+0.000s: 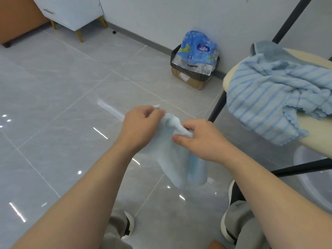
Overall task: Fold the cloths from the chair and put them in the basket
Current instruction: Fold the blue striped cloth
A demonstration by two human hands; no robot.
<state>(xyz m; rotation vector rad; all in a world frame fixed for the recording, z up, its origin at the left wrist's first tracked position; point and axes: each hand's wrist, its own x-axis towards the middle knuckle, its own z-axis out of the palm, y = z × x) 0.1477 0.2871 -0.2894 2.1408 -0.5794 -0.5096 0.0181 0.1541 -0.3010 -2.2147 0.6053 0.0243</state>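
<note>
A small pale blue cloth (pixel 177 159) hangs in the air over the floor, held between both hands. My left hand (pixel 141 126) pinches its top left corner. My right hand (pixel 201 141) grips the bunched top edge a little to the right. On the cream chair seat (pixel 316 130) at the right lies a crumpled blue striped cloth (pixel 269 97), with a grey-blue cloth (pixel 269 49) behind it. Under the chair a translucent basket (pixel 312 178) shows only its rim.
Black chair legs (pixel 217 106) stand right of my hands. A cardboard box (pixel 190 78) lined with a black bag and holding blue plastic packaging sits by the wall. A white cabinet (pixel 71 11) stands at the far left. My shoes (pixel 129 225) are on the glossy grey tiles.
</note>
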